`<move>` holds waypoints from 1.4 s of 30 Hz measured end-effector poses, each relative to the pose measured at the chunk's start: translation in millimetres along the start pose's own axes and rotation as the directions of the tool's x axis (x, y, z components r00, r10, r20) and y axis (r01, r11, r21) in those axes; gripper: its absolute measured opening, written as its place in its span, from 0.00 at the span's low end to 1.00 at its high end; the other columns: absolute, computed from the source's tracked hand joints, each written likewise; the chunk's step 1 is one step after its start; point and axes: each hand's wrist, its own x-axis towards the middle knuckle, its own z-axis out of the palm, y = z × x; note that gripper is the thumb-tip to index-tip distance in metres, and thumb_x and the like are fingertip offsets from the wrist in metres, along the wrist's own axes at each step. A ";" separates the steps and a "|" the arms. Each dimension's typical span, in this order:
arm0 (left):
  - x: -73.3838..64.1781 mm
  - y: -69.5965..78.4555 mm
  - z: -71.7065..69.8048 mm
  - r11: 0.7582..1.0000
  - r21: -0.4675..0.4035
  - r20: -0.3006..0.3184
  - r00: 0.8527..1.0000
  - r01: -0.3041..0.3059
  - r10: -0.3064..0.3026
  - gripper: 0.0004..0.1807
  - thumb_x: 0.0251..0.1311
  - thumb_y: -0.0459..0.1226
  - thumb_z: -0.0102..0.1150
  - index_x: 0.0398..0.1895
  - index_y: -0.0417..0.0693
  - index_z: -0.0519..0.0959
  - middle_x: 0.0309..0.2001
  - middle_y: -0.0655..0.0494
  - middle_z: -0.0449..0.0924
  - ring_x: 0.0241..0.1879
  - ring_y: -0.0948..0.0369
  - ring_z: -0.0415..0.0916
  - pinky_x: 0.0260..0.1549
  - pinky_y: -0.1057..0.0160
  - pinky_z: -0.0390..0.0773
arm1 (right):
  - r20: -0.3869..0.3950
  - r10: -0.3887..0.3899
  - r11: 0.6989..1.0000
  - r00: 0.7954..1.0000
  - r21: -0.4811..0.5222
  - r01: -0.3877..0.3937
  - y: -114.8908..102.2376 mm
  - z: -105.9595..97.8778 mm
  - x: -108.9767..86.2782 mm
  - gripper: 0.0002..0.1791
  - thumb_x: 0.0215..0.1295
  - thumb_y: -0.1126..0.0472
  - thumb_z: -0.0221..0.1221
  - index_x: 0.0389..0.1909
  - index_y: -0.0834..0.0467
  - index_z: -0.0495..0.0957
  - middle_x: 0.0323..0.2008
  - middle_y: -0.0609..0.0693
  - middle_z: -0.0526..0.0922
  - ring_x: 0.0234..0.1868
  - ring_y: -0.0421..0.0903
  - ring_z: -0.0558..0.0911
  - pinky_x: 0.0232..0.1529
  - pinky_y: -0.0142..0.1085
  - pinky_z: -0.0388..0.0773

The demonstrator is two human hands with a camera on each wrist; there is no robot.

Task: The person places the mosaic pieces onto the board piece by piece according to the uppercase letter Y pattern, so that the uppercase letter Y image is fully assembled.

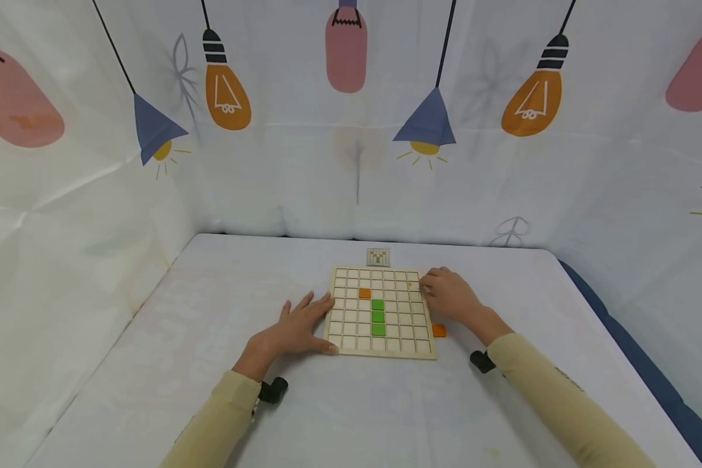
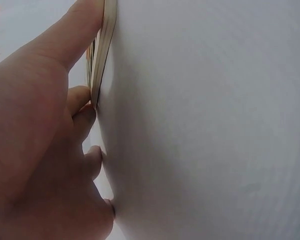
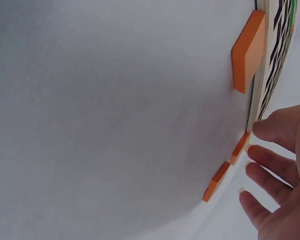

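Observation:
A square wooden grid board [image 1: 386, 355] lies on the white table. In its cells sit one orange tile [image 1: 364, 293] and a column of three green tiles [image 1: 377, 316]. My left hand [image 1: 295, 328], fingers spread, rests against the board's left side, thumb at the near left corner. At the right edge is my right hand [image 1: 449, 296], its thumb touching the board's side in the right wrist view. Two loose orange tiles [image 3: 216, 181] lie close to its loosely bent fingertips; the hand hides them in the head view. Another orange tile [image 1: 439, 331] lies against the board, nearer me.
Just beyond the board lies a small patterned card [image 1: 377, 257]. White sheets printed with lamps and bulbs [image 1: 228, 97] hang behind and beside the table [image 1: 240, 266]. Black wrist cameras [image 1: 273, 390] sit below both hands.

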 end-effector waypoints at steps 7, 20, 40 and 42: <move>3.2 -3.0 0.1 1.000 0.020 0.004 1.000 0.004 -0.004 0.60 0.48 0.66 0.68 0.80 0.59 0.49 0.81 0.63 0.42 0.81 0.49 0.33 0.72 0.30 0.33 | 0.001 0.061 0.998 0.998 0.013 -0.061 12.5 0.2 -4.3 0.15 0.61 0.69 0.59 0.49 0.59 0.84 0.50 0.55 0.84 0.51 0.55 0.79 0.53 0.51 0.77; 3.3 -6.5 0.9 1.000 0.009 -0.010 1.000 -0.009 0.010 0.60 0.47 0.66 0.68 0.80 0.60 0.50 0.81 0.63 0.42 0.81 0.49 0.33 0.72 0.29 0.32 | -0.013 0.136 0.991 0.991 -0.007 -0.136 25.9 -2.3 -11.2 0.06 0.62 0.64 0.62 0.39 0.59 0.84 0.39 0.54 0.83 0.42 0.53 0.77 0.47 0.48 0.78; 0.3 1.3 -2.3 1.000 -0.002 0.005 1.000 -0.005 0.005 0.59 0.49 0.64 0.69 0.80 0.58 0.49 0.81 0.62 0.42 0.81 0.48 0.33 0.72 0.29 0.32 | -0.025 0.150 0.988 0.988 -0.020 -0.151 26.0 -0.3 -19.8 0.04 0.60 0.66 0.63 0.36 0.57 0.83 0.33 0.53 0.80 0.36 0.51 0.73 0.38 0.45 0.73; 0.1 1.3 -2.4 1.000 0.001 0.004 1.000 -0.001 0.001 0.60 0.49 0.64 0.69 0.80 0.58 0.49 0.81 0.63 0.42 0.81 0.49 0.33 0.72 0.30 0.32 | -0.023 0.151 0.988 0.988 -0.019 -0.151 25.3 -0.6 -19.7 0.04 0.60 0.66 0.63 0.36 0.57 0.82 0.33 0.53 0.79 0.35 0.51 0.73 0.38 0.44 0.73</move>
